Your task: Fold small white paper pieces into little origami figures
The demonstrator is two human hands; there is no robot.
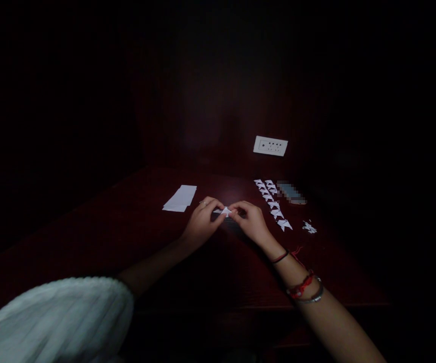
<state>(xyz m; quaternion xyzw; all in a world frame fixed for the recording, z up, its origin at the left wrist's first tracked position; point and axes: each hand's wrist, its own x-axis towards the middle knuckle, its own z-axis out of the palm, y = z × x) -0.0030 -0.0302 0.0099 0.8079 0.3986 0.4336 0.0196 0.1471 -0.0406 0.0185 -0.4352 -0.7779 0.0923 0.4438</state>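
Observation:
A small folded piece of white paper [226,212] is pinched between both hands near the middle of the dark red table. My left hand [204,220] wears a ring and grips the paper's left side with thumb and fingertips. On the other side, my right hand [251,220] is closed on it in the same way. Beneath the fingers lies a dark, flat item [233,222], mostly covered, whose kind I cannot make out. To the right, folded white paper pieces [274,206] with pointed ends lie in rows.
Flat white paper strips [180,198] lie stacked at the left of the table [127,227]. Right of the rows is a blurred phone-like object [292,193], with small white scraps [309,227] nearer me. A white socket plate [270,146] is on the back wall.

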